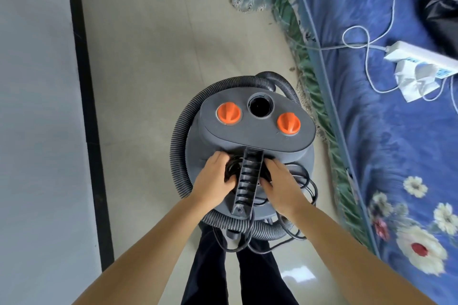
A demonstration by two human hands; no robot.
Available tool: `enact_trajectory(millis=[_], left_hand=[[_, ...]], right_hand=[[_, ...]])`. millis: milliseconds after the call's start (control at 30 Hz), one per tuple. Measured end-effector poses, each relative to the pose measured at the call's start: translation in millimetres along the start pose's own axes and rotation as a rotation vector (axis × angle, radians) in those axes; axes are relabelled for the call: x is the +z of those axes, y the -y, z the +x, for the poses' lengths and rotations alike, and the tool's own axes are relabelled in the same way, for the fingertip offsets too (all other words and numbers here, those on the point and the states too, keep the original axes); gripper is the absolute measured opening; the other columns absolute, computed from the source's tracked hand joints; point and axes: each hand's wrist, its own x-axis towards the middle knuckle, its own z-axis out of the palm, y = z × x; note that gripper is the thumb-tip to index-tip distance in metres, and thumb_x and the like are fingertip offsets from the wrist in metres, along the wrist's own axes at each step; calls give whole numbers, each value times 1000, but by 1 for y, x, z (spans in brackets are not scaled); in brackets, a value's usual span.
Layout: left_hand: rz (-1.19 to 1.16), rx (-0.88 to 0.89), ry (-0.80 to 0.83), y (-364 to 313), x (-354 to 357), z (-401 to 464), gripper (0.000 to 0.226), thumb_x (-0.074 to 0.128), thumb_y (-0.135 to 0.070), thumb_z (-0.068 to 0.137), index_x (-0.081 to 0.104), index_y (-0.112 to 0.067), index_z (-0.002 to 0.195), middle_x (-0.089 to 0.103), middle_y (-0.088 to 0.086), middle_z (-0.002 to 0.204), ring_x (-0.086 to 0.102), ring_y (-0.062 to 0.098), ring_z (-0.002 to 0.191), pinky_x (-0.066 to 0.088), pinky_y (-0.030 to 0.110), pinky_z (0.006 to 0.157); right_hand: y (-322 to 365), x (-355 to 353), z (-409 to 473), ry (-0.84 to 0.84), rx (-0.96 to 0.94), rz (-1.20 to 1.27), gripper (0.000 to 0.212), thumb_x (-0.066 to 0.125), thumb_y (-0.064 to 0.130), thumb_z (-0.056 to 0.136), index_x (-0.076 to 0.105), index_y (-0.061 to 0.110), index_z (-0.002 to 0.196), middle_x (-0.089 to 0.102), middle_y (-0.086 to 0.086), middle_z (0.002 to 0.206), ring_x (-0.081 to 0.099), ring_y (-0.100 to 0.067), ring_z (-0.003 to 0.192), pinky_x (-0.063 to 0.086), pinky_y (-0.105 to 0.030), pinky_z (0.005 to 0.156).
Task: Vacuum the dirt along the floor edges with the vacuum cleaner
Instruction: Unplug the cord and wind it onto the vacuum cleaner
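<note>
Head view looks straight down on the vacuum cleaner (250,146), a grey canister standing on the floor between the person's two reaching arms, with no cleaning begun as far as can be seen. Its ribbed hose (181,146) is wrapped round the body, and the black power cord (301,181) lies bunched under the carry handle (247,178) and spills down toward the person's legs. The left hand (215,178) has its fingers curled into the cord coils on its side of the handle; the right hand (278,181) does the same on the other side, though whether the hidden fingertips truly pinch cord or only rest on it is hard to tell. Just beyond the hands sit two orange knobs (228,112) and an open round port. Judging by this, the work is at unpacking: cord to free and plug in, hose to unwind. Past the right hand, crumbs of dirt (296,70) lie along the bed skirt (319,111); a power strip (421,56) rests on the bed. Beyond the left hand runs a dark baseboard (85,96).
</note>
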Motion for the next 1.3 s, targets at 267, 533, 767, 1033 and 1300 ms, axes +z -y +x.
enact_trajectory(millis=[267,533,767,1033,1300], left_hand=[[-332,-214,-232,6,-28,-9,30,69,-7,77,48,-28,75,57,-2,61,60,10,58,48,13,60],[141,-210,16,18,-67,-1,58,70,-30,84,46,-13,133,50,10,130,48,30,123,41,45,101],[395,53,-257,-59,24,-12,84,73,-50,74,45,-10,143,40,17,150,39,39,137,26,69,103],[211,79,-353,-36,9,66,64,46,-31,83,33,-28,146,14,16,159,1,38,146,-1,68,107],[191,33,-470,-20,-73,187,62,54,-25,87,40,-24,147,11,16,160,-5,36,146,-6,66,109]], right_hand=[[-15,-16,-14,-370,-128,-66,46,66,16,86,53,10,130,54,-12,127,51,-33,118,40,-43,101],[-22,-10,12,-234,-44,-338,67,41,34,101,-9,35,145,-25,-9,155,-25,-44,141,0,-60,116],[-19,-30,49,-234,-122,-422,63,38,29,102,-3,48,146,-17,-20,158,-19,-36,145,-9,-58,113],[10,-69,122,-168,-174,-388,61,32,30,104,-4,55,146,-34,-7,153,-31,-28,141,3,-60,115],[76,-128,252,-149,-225,-378,62,35,26,104,1,53,147,-33,-6,154,-29,-28,143,13,-63,114]])
